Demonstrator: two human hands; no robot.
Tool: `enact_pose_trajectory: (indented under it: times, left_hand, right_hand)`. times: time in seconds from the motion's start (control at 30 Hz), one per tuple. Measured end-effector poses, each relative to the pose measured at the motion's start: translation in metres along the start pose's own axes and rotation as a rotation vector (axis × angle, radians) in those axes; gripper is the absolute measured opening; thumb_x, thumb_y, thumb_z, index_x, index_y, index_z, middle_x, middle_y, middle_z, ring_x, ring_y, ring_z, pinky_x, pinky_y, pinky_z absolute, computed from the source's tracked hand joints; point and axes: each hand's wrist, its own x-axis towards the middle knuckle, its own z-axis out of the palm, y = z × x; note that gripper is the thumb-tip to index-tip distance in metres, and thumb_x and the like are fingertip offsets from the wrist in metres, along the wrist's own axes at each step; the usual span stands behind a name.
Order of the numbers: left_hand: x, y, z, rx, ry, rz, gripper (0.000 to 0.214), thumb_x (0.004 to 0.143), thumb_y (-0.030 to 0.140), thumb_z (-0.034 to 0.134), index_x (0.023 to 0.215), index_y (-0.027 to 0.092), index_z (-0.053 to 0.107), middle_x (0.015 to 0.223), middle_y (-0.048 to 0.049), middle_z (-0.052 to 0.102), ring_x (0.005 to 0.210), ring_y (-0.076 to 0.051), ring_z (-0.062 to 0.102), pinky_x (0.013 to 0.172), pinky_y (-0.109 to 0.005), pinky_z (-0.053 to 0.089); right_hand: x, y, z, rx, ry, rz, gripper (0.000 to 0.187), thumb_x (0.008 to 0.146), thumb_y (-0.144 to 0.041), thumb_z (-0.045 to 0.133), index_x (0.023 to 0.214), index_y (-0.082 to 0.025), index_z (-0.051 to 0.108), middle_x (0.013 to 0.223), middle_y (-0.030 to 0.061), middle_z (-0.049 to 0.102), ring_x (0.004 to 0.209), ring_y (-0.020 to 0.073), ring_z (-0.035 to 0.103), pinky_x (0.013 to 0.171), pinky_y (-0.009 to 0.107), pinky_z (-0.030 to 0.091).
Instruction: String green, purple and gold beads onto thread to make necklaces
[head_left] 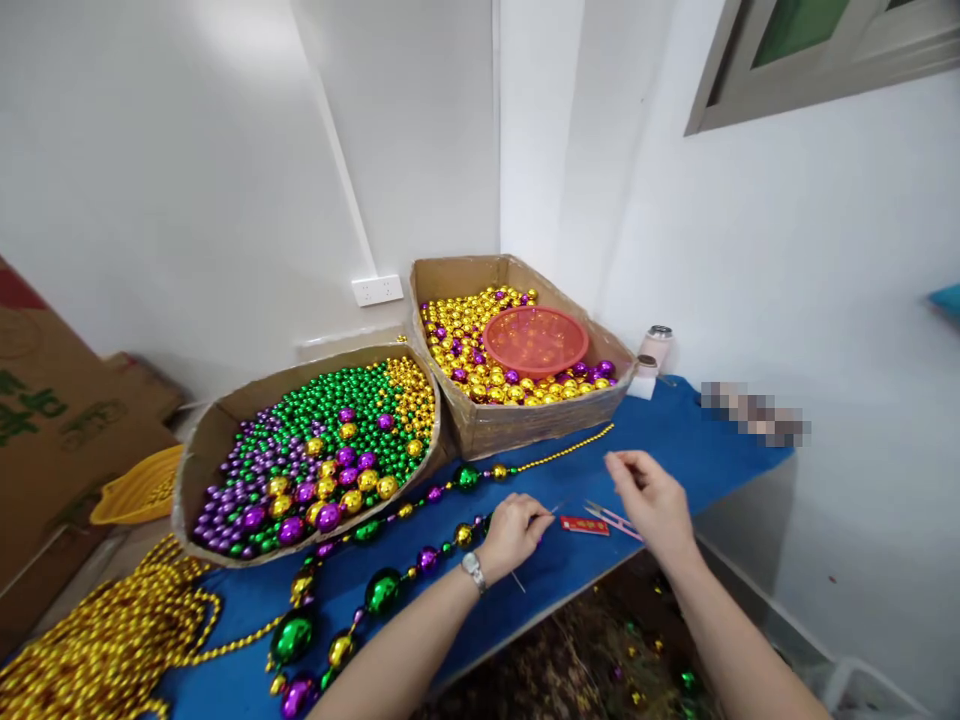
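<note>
forearms [405, 645] reach in from below, in the head view, over the blue table [720, 455]. the left hand [514, 535], curled palm-down behind the front edge, pinches a thin needle-like piece [557, 507]; beside it the bead string [384, 592] runs toward the table's left end. the right hand [651, 500], raised over the front edge, has its fingertips drawn narrow; whether they grip anything, i cannot tell.

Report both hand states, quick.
Left hand: closed, pinching a thin needle-like piece.
Right hand: closed in a pinch; cannot tell whether it holds anything.
</note>
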Motion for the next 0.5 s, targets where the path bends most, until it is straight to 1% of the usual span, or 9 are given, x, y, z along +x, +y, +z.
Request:
enact_pose_trajectory:
  times: [0.1, 0.17, 0.27, 0.37, 0.43, 0.5]
  left_hand:
    - [0.003, 0.002, -0.005, -0.007, -0.011, 0.005, 0.021, 0.086, 0.029, 0.051, 0.077, 0.019, 0.068, 0.081, -0.0081, 0.067, 0.08, -0.021, 0.057, 0.08, -0.034, 0.038]
    - [0.004, 0.004, -0.009, -0.025, -0.018, 0.012, 0.019, 0.086, 0.027, 0.051, 0.076, 0.02, 0.066, 0.081, -0.0074, 0.066, 0.08, -0.021, 0.056, 0.081, -0.033, 0.037]
    - [0.003, 0.002, -0.018, -0.067, -0.024, 0.002, 0.016, 0.081, 0.024, 0.056, 0.068, 0.02, 0.064, 0.076, -0.0063, 0.064, 0.079, -0.021, 0.055, 0.082, -0.033, 0.037]
    - [-0.001, -0.006, -0.031, -0.13, -0.002, -0.055, 0.016, 0.077, 0.025, 0.06, 0.062, 0.019, 0.062, 0.07, -0.005, 0.062, 0.075, -0.02, 0.054, 0.078, -0.032, 0.038]
    - [-0.003, -0.011, -0.042, -0.195, 0.022, -0.109, 0.019, 0.079, 0.03, 0.059, 0.065, 0.018, 0.062, 0.068, -0.004, 0.062, 0.07, -0.018, 0.054, 0.072, -0.03, 0.039]
    - [-0.004, -0.013, -0.053, -0.28, 0.043, -0.16, 0.025, 0.082, 0.038, 0.054, 0.072, 0.017, 0.063, 0.071, -0.004, 0.064, 0.066, -0.016, 0.055, 0.065, -0.027, 0.041]
  right_hand:
    - [0.016, 0.019, -0.008, -0.015, 0.114, 0.108, 0.042, 0.085, -0.057, 0.045, 0.08, -0.017, 0.059, 0.058, -0.0018, 0.057, 0.049, 0.0121, 0.054, 0.047, 0.022, 0.043]
    - [0.019, 0.031, -0.008, -0.044, 0.187, 0.169, 0.047, 0.084, -0.06, 0.042, 0.077, -0.017, 0.058, 0.055, -0.0014, 0.056, 0.048, 0.0127, 0.053, 0.047, 0.023, 0.042]
    - [0.022, 0.048, -0.01, -0.127, 0.302, 0.245, 0.051, 0.081, -0.064, 0.041, 0.079, -0.016, 0.059, 0.061, 0.0031, 0.06, 0.056, 0.0163, 0.056, 0.055, 0.027, 0.044]
    - [0.031, 0.068, -0.022, -0.222, 0.401, 0.331, 0.054, 0.083, -0.062, 0.039, 0.09, -0.014, 0.06, 0.072, 0.0085, 0.064, 0.066, 0.0209, 0.059, 0.063, 0.031, 0.044]
    - [0.037, 0.083, -0.033, -0.271, 0.407, 0.4, 0.051, 0.086, -0.058, 0.038, 0.094, -0.013, 0.06, 0.071, 0.0082, 0.064, 0.066, 0.0217, 0.059, 0.063, 0.033, 0.044]
    - [0.042, 0.099, -0.04, -0.303, 0.34, 0.46, 0.042, 0.086, -0.053, 0.046, 0.089, -0.014, 0.062, 0.066, 0.0046, 0.062, 0.062, 0.0193, 0.059, 0.061, 0.032, 0.045]
